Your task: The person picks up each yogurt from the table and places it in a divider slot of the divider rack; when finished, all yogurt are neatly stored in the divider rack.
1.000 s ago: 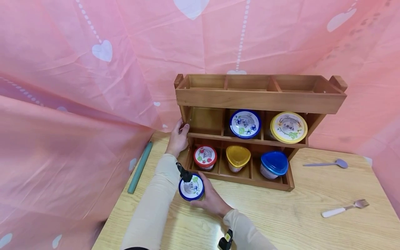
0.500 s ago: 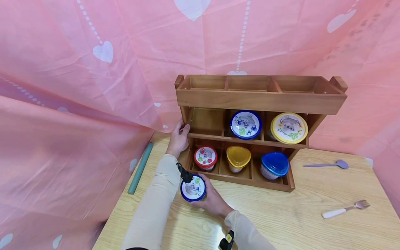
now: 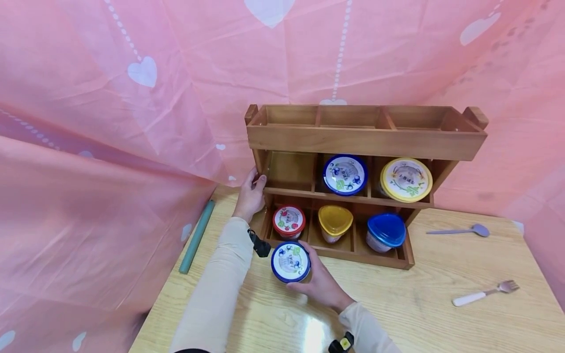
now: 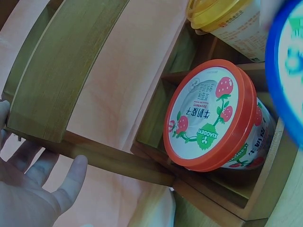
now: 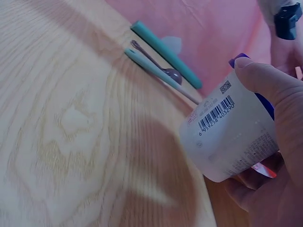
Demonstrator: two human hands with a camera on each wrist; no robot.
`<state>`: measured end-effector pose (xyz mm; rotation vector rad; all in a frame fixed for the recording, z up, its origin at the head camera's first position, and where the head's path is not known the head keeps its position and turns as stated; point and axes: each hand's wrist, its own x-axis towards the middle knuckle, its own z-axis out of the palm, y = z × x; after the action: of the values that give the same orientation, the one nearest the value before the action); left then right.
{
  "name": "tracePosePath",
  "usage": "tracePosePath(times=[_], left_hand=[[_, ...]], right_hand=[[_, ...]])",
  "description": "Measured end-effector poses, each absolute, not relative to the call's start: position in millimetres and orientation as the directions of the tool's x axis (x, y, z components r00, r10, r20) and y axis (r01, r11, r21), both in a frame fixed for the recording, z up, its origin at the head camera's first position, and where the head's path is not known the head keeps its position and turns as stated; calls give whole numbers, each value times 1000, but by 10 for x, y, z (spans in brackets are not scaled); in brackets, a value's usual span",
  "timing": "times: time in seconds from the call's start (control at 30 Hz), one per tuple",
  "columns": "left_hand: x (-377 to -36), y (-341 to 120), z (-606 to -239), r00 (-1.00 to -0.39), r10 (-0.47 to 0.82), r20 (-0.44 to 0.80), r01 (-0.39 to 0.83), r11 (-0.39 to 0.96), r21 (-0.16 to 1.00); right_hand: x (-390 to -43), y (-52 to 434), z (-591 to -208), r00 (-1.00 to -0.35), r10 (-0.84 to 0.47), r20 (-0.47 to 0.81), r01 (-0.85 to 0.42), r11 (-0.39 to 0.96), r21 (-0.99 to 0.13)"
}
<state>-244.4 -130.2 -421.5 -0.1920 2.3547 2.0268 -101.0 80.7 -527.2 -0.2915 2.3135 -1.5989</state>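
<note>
— Holding anything in the right hand (image 3: 320,287)?
— Yes, its fingers are curled round a blue-rimmed cup (image 3: 291,262), lid tipped toward the camera, lifted just in front of the wooden rack (image 3: 362,139), near the bottom row. The right wrist view shows the cup's white side and barcode clear of the table (image 3: 441,314).
— And the left hand (image 3: 250,195)?
— It grips the rack's left side post by the middle shelf, thumb at the front edge, apparently steadying it.
— What's in the rack?
— Bottom row: a red strawberry cup (image 3: 289,221), a yellow-lidded cup (image 3: 335,221) and a blue-lidded cup (image 3: 386,231). Middle row: the left compartment is free, then another blue-rimmed cup (image 3: 345,174) and a yellow-rimmed cup (image 3: 406,179). The top tray looks bare.
— Which step, then?
— I'd judge it as carrying the cup toward a slot. The free middle-left compartment seems likeliest; that calls for raising the cup past the bottom shelf's front rail and tilting it in.
— Anything else about?
— A fork (image 3: 485,293) and spoon (image 3: 459,230) lie well apart on the right.
</note>
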Motion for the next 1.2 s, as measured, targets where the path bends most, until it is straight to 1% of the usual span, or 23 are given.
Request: tracePosePath(times=[0.17,0.3,0.47,0.63,0.83,0.97,1.2], left_hand=[[-2432,-1299,-4209,-991,-77,-109,-119,138,983],[-2429,-1297,-4199,-991,-76,-112,-122,139,983],[-2427,-1297,-4203,-992,-73,-106,-116,141,983],[-2417,-1304,-4205,-991,-80,-109,-120,153,981],[-2432,-1310,-4211,-990,-83,-113,-125,158,979],[-2435,-1313,-4212,-990,-81,-118,-130,158,979],[-2427,-1316,-4205,-992,-74,-101,-112,159,981]], right_hand=[[-958,906,-5194,-938,-317,-138,12,371,-929],[-943,945,-5106,-943,-313,-110,-8,351,-936],[-961,989,-4969,-945,-325,-21,-85,310,-947],[-999,1049,-4767,-944,-325,57,-168,325,-930],[-1032,1100,-4491,-947,-309,89,-201,354,-913],[-1061,1102,-4345,-943,-315,111,-223,346,-911],[-1201,1032,-4089,-916,-347,204,-318,316,-894]])
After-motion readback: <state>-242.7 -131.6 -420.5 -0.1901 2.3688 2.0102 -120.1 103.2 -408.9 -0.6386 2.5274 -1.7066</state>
